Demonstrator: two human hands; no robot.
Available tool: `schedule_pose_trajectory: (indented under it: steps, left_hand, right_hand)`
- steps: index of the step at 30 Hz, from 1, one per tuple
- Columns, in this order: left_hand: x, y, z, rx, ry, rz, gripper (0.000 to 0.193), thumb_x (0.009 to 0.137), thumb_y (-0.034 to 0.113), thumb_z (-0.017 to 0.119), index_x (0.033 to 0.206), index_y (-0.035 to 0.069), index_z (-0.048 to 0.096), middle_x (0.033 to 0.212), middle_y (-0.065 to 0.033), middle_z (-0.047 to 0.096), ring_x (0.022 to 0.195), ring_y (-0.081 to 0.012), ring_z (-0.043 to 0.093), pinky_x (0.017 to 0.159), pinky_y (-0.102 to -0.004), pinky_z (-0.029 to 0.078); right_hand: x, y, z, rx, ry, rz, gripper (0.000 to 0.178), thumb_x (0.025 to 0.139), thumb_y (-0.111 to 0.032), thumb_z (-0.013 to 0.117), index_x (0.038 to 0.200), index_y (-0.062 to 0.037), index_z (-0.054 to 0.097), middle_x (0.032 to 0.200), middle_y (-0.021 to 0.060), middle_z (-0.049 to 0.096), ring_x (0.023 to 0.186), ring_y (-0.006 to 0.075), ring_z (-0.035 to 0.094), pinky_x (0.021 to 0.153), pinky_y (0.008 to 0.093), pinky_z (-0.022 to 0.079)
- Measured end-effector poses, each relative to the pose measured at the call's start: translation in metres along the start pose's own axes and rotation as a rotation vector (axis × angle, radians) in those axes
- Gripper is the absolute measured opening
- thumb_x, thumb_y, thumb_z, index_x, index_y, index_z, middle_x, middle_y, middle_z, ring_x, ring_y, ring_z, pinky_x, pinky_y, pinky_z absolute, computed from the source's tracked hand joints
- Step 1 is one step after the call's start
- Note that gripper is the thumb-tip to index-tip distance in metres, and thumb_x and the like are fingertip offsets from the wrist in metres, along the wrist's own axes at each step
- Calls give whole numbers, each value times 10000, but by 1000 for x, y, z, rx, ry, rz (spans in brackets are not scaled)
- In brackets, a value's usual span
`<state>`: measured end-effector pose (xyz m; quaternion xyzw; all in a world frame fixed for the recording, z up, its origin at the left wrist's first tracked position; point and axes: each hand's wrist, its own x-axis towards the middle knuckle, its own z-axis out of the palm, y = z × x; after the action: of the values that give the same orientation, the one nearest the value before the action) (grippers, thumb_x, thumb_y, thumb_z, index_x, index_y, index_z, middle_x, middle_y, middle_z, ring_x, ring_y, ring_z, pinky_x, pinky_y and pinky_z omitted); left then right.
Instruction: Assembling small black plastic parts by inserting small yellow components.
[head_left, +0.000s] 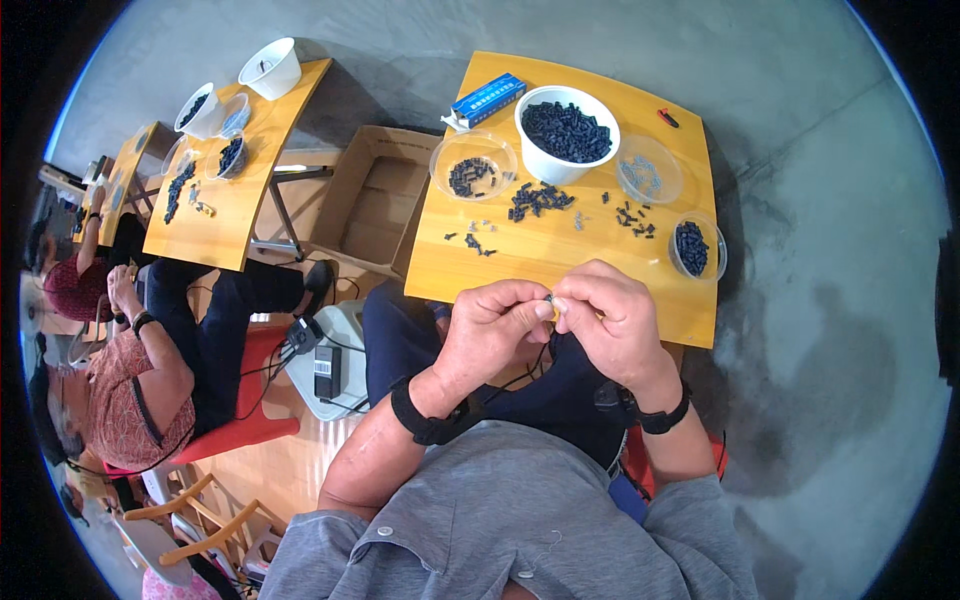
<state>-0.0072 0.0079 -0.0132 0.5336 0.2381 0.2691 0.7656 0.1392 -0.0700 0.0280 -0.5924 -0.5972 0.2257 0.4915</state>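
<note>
My left hand [497,318] and my right hand [608,312] meet just off the near edge of the wooden table [520,262]. Thumb and fingertips of both are pinched together on a small dark and yellow piece [555,308], mostly covered by the fingers, so its exact kind cannot be made out. Closest on the tabletop lie a few loose small black cylindrical parts [480,246]. Beyond them is a larger pile of such black parts [540,201], with a scattered group [635,220] to its right.
A white bucket [540,160] full of black parts stands at the back. Around it are clear plastic dishes [446,177], a clear tub [705,272], a blue box [490,100] and a red-black tool [668,118]. Leftward are a cardboard box [325,222] and seated people at other tables.
</note>
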Motion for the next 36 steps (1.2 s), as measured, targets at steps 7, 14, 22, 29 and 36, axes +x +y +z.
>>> schedule_pose_trajectory:
  steps: [7,14,22,29,36]
  left_hand:
    - [-2,5,2,31,-16,3,112,867,31,606,955,-28,639,792,-55,661,662,-81,605,605,-201,500]
    - [-3,4,5,-13,-42,5,107,868,31,603,950,-26,641,774,-47,657,667,-76,601,611,-202,498]
    - [-2,3,5,-4,-14,-65,99,868,36,608,940,-21,642,749,-31,647,656,-73,598,607,-205,498]
    - [0,-9,-3,-26,5,-129,86,874,24,593,928,-23,642,740,-37,644,655,-77,599,606,-207,499]
    - [1,-19,-11,-40,15,-173,86,876,26,586,905,-27,647,742,-40,645,654,-82,600,604,-204,500]
  right_hand:
    - [-9,-1,6,116,105,53,68,795,76,587,846,31,591,775,90,576,580,133,575,513,236,462]
    - [-14,4,3,53,94,0,86,770,80,604,831,25,577,770,101,578,648,190,584,565,281,464]
    - [-9,2,-3,-66,10,-78,77,785,45,593,850,6,580,765,122,570,648,262,569,576,326,460]
    - [-8,8,5,-137,-4,-132,87,785,36,580,862,-3,589,764,133,562,649,282,577,567,350,466]
    - [-7,26,15,-91,-91,-88,73,785,19,572,852,-5,587,739,139,555,630,301,571,552,362,465]
